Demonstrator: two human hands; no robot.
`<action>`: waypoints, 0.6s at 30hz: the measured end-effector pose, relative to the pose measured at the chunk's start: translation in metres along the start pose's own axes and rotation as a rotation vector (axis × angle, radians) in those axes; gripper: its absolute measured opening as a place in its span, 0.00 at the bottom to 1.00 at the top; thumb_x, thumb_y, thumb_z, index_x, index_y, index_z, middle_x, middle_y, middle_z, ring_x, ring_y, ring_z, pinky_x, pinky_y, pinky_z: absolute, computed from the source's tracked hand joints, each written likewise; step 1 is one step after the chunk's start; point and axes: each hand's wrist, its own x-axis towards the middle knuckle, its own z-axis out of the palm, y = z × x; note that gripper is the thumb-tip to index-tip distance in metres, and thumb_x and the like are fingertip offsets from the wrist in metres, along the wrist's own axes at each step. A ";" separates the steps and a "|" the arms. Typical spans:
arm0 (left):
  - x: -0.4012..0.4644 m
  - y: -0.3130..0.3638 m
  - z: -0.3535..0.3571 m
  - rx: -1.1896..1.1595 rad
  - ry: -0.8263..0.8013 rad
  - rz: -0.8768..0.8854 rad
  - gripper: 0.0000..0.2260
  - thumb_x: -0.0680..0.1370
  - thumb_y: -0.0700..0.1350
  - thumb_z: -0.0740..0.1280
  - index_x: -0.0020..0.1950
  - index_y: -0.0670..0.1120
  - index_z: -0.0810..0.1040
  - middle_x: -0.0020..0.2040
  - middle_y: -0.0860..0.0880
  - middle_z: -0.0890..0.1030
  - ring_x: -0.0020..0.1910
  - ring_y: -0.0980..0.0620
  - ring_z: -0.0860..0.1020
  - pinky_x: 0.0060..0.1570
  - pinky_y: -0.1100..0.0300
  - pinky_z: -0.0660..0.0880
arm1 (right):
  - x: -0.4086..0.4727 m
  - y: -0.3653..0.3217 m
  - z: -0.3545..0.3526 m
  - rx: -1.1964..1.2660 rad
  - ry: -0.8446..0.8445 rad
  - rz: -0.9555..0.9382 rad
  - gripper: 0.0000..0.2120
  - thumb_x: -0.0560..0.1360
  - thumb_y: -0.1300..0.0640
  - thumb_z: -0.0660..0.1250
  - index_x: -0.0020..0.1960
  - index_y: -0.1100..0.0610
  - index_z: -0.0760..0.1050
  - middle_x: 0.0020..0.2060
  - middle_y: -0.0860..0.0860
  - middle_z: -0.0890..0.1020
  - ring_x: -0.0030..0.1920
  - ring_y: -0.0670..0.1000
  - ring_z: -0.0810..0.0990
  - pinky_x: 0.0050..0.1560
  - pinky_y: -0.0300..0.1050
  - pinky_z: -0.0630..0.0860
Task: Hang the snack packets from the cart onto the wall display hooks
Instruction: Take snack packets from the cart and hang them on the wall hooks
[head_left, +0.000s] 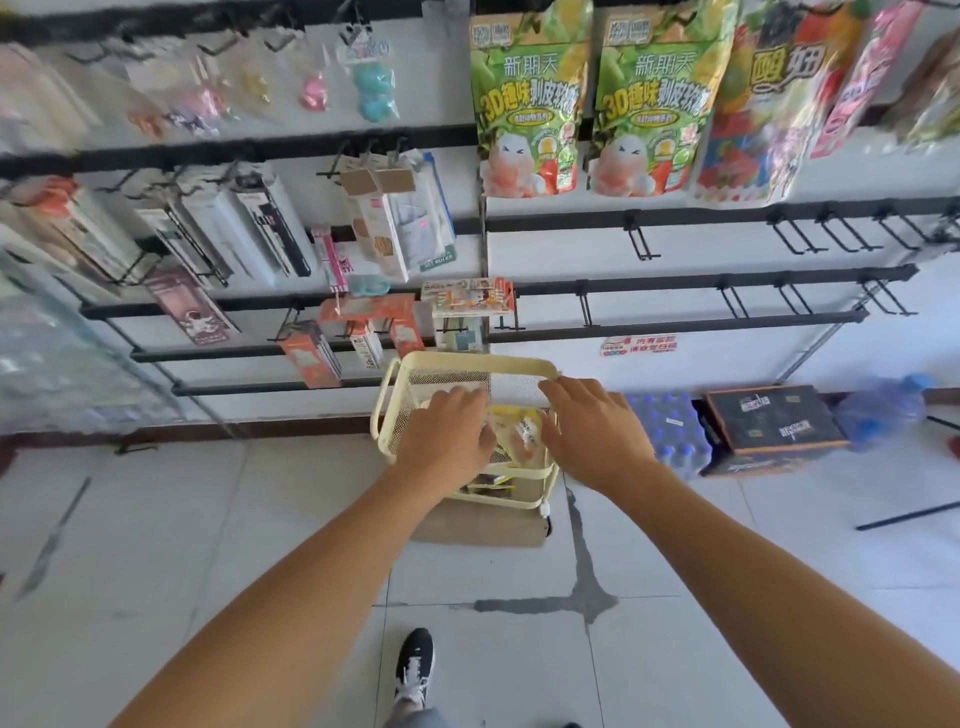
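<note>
A pale yellow mesh cart (470, 361) stands against the wall below the display. Yellow snack packets (519, 431) lie in its top tray. My left hand (447, 431) reaches into the tray, fingers spread flat over the packets. My right hand (592, 426) hovers over the tray's right rim with fingers extended, touching or just above the packets. Whether either hand grips a packet is hidden. Green snack bags (530, 104) hang on the wall's top row. Bare black hooks (641, 241) stick out from the rails below them.
Stationery and small goods (249, 228) hang on the left rails. A pack of water bottles (670, 426), a dark carton (774, 426) and a blue jug (883, 410) sit on the floor to the right. A cardboard box (483, 525) lies under the cart. My shoe (414, 665) is on the tiles.
</note>
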 end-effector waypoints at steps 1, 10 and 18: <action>0.004 -0.012 0.003 -0.006 -0.005 0.013 0.16 0.81 0.50 0.60 0.67 0.47 0.71 0.63 0.48 0.76 0.61 0.46 0.74 0.52 0.47 0.77 | 0.005 -0.008 0.006 0.003 -0.007 0.014 0.22 0.82 0.50 0.56 0.75 0.53 0.62 0.71 0.50 0.70 0.71 0.55 0.67 0.66 0.54 0.66; 0.033 -0.123 0.055 -0.041 -0.237 0.117 0.17 0.82 0.51 0.60 0.70 0.48 0.70 0.69 0.48 0.73 0.65 0.45 0.71 0.55 0.49 0.75 | 0.045 -0.085 0.097 0.076 -0.142 0.255 0.21 0.80 0.52 0.59 0.72 0.53 0.65 0.69 0.50 0.71 0.70 0.55 0.69 0.65 0.53 0.66; 0.021 -0.149 0.107 -0.082 -0.370 0.120 0.14 0.82 0.51 0.60 0.65 0.48 0.73 0.63 0.49 0.75 0.59 0.46 0.75 0.50 0.51 0.74 | 0.023 -0.105 0.152 0.107 -0.244 0.342 0.20 0.80 0.53 0.58 0.72 0.53 0.65 0.70 0.50 0.71 0.70 0.55 0.67 0.65 0.51 0.65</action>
